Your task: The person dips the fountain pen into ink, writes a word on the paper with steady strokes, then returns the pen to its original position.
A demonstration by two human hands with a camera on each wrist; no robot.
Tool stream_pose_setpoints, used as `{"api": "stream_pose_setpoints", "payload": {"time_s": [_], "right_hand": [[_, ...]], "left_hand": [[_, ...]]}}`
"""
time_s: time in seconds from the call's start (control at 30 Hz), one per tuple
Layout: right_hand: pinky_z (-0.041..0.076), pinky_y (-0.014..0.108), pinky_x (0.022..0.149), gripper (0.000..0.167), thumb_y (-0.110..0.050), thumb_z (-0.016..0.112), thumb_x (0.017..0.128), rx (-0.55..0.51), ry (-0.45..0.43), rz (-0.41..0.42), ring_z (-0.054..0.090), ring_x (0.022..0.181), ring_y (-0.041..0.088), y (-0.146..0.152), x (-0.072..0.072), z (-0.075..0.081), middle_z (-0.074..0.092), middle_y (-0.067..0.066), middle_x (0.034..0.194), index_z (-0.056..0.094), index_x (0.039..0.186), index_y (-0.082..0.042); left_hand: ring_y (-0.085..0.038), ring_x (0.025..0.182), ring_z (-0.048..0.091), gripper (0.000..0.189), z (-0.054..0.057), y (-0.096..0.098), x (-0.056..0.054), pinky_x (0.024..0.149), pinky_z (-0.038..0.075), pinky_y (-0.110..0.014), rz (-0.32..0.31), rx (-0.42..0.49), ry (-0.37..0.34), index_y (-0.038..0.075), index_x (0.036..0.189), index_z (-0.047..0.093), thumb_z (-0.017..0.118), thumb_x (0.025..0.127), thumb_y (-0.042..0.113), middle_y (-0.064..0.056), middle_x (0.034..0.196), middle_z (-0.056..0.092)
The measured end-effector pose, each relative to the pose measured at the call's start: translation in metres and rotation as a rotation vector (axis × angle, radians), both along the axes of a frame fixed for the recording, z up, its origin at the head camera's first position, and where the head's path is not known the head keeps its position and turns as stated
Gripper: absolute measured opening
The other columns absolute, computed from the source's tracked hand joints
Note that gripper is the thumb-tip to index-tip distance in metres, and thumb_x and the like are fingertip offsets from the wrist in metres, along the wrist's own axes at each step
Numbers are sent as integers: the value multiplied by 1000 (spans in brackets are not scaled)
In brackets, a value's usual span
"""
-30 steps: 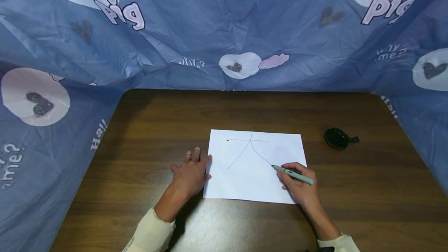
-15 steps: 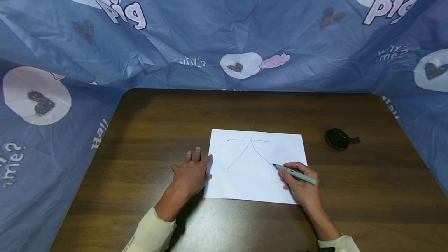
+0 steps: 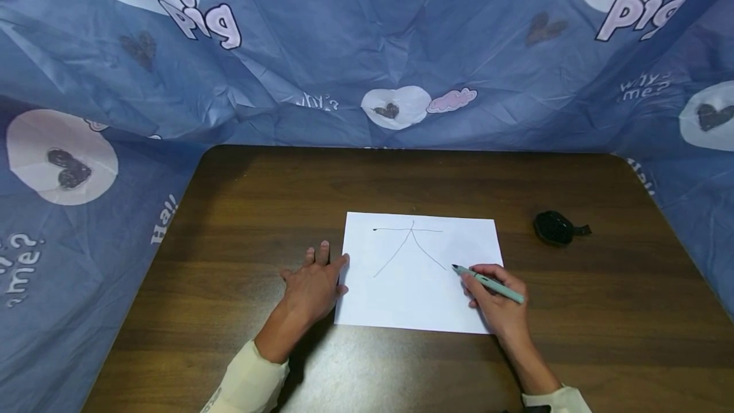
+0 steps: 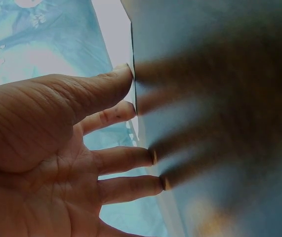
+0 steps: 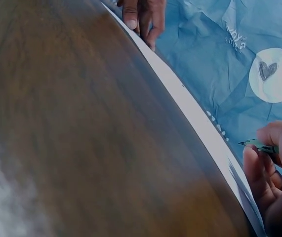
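A white sheet of paper [image 3: 401, 298] lies on the brown table, bearing thin dark lines: a horizontal stroke crossed near its middle by two strokes that spread downward. My right hand [image 3: 500, 303] pinches a pale green pen [image 3: 497, 287] over the sheet's right part; its dark tip points left, just right of the lower end of the right-hand stroke. In the right wrist view the pen tip [image 5: 247, 143] appears raised off the paper. My left hand [image 3: 312, 289] rests with spread fingers at the sheet's left edge. Its thumb [image 4: 106, 89] and index fingertip touch that edge in the left wrist view.
A small black object with a short tab [image 3: 554, 228] lies to the right of the paper on the wooden table [image 3: 275, 190]. Behind the table and at both sides hangs a blue printed curtain [image 3: 321, 37].
The right hand with the pen has shifted slightly right and up, so the tip has left the end of the right-hand stroke. My left hand stays in place.
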State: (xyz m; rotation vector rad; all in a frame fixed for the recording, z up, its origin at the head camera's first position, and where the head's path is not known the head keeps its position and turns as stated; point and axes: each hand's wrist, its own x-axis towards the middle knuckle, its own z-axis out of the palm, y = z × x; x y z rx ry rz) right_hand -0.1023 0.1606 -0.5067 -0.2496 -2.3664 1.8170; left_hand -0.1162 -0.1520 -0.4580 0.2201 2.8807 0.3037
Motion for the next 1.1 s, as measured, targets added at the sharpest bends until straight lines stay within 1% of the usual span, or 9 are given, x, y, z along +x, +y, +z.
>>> {"api": "stream_pose_setpoints", "payload": {"time_s": [0.23, 0.37, 0.47, 0.6, 0.73, 0.9, 0.97, 1.1], "right_hand": [[54, 28, 49, 20, -9, 77, 88, -4, 52, -53, 66, 60, 16, 4, -1, 3, 71, 11, 82, 68, 102, 3], [54, 27, 50, 23, -11, 77, 88, 22, 44, -73, 66, 61, 15, 7, -1, 3, 72, 7, 84, 67, 103, 3], [54, 26, 50, 24, -12, 77, 88, 33, 44, -94, 65, 61, 14, 10, -1, 2, 70, 2, 84, 66, 104, 2], [53, 25, 48, 22, -9, 76, 88, 24, 87, -129, 64, 59, 13, 14, -1, 1, 68, -1, 81, 64, 103, 2], [52, 24, 47, 22, -4, 75, 88, -2, 136, -150, 63, 57, 13, 18, -2, 1, 67, -1, 79, 61, 103, 5], [51, 22, 48, 21, -6, 74, 90, 6, 164, -184, 63, 58, 13, 24, -4, 1, 67, -1, 78, 60, 103, 4], [51, 21, 48, 22, -6, 74, 89, 0, 170, -207, 63, 58, 13, 27, -5, 1, 67, -1, 78, 61, 103, 4], [49, 19, 45, 23, -2, 75, 88, -81, 219, -242, 63, 55, 12, 37, -8, -1, 68, 1, 75, 60, 101, 9]], "left_hand": [[-50, 137, 39, 54, -1, 1, 0, 84, 32, -83, -3, -4, 4, 17, 142, 57, 74, 91, 26, -27, 152, 38], [-50, 137, 38, 54, -1, 1, -1, 85, 32, -84, -2, -4, -2, 17, 142, 57, 74, 91, 26, -27, 152, 37], [-50, 137, 38, 54, -1, 1, 0, 85, 32, -84, -1, -4, -5, 17, 142, 57, 74, 91, 26, -27, 153, 37], [-50, 138, 37, 55, 0, 1, 0, 85, 31, -84, 1, -7, -14, 18, 143, 56, 73, 91, 26, -27, 153, 36], [-50, 138, 36, 55, 0, 1, 0, 86, 31, -83, 6, -9, -21, 18, 143, 56, 73, 91, 26, -27, 154, 36], [-50, 138, 36, 55, 1, 0, 0, 87, 30, -84, 7, -3, -15, 18, 143, 56, 73, 91, 26, -27, 153, 36], [-50, 138, 37, 55, 1, 0, 1, 86, 30, -84, 5, 1, -10, 18, 142, 56, 74, 91, 26, -27, 153, 37], [-50, 137, 38, 55, 1, 0, 1, 85, 32, -84, -3, 7, 4, 18, 142, 57, 74, 91, 26, -27, 153, 38]]}}
